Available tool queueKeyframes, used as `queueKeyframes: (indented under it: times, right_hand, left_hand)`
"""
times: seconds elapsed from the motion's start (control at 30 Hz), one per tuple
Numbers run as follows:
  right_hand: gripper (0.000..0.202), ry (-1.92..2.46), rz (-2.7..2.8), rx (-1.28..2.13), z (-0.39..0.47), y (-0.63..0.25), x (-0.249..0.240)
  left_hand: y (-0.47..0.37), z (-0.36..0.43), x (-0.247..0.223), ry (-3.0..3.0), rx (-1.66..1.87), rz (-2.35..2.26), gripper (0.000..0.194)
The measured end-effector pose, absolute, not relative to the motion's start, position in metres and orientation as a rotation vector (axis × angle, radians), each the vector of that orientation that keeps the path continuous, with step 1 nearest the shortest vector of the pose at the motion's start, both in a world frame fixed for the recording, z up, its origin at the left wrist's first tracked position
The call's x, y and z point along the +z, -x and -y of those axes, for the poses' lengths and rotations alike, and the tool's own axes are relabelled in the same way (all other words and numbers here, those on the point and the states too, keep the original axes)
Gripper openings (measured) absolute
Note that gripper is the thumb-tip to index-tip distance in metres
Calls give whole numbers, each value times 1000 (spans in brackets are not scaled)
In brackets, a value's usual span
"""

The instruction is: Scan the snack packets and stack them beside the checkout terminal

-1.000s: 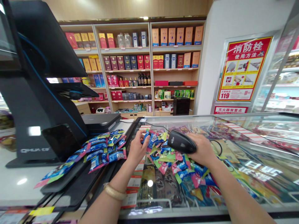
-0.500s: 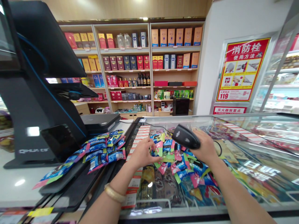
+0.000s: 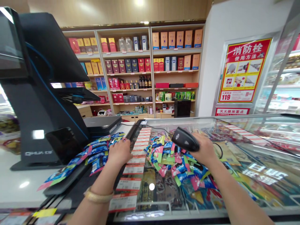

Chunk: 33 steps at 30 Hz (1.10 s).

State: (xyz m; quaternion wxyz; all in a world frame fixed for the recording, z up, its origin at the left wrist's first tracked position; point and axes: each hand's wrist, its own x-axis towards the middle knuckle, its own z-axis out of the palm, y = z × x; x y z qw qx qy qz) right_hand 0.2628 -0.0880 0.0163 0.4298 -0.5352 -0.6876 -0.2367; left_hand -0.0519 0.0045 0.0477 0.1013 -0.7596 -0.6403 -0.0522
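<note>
My right hand (image 3: 203,148) is wrapped around a black handheld barcode scanner (image 3: 186,139), tilted with its head to the left. It hovers over a loose pile of blue, pink and green snack packets (image 3: 180,162) on the glass top of a display freezer. My left hand (image 3: 120,152), with a gold bracelet on its wrist, reaches over another heap of the same packets (image 3: 97,153) at the left. Its fingers bend down onto or just above that heap. The fingertips are hidden, so I cannot see whether a packet is between them.
A black checkout terminal (image 3: 53,72) stands at the left on a white counter (image 3: 14,187). Price tags (image 3: 128,184) run along the left side of the freezer glass (image 3: 159,200). The scanner's cable (image 3: 159,127) trails back across the glass. Shelves with boxed bottles (image 3: 127,65) line the back wall.
My left hand has moved left from the packets on the glass to the heap by the terminal, uncovering packets it hid before. My right hand stays nearly in place with the scanner.
</note>
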Motion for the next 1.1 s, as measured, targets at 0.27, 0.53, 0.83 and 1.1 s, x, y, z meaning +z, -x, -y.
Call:
queueKeyframes:
  times: [0.27, 0.53, 0.83, 1.1]
  right_hand:
    - [16, 1336, 1696, -590, 86, -258, 17]
    - [13, 1338, 1713, -547, 86, -257, 17]
    - [16, 1334, 1734, -532, 88, -256, 18]
    - [19, 1297, 1981, -437, 102, -239, 30]
  left_hand:
    - [83, 2, 28, 2188, -12, 1775, 35]
    - [65, -13, 24, 2471, -914, 1705, 28]
    - [22, -21, 15, 2546, -2025, 1561, 56]
    - [15, 0, 4, 2666, -1553, 1098, 37]
